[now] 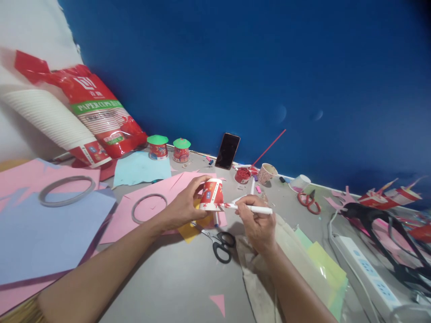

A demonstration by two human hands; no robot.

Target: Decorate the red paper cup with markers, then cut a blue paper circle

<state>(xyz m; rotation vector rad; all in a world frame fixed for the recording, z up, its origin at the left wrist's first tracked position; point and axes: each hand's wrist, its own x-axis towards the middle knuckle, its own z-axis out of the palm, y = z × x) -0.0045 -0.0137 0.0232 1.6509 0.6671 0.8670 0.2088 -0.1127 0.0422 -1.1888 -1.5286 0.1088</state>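
Just above the pink paper [148, 202] at mid-table, the left hand [183, 207] wraps closed round the upturned red paper cup [212, 194], the right hand [257, 224] pinches the white marker [251, 208], tip at the cup's rim: marking in hand, calling for a steady cup.

Two slim forearms, bare from the wrist to the frame's lower edge — the left hand [183, 206] and right hand [257, 224] equally bare.
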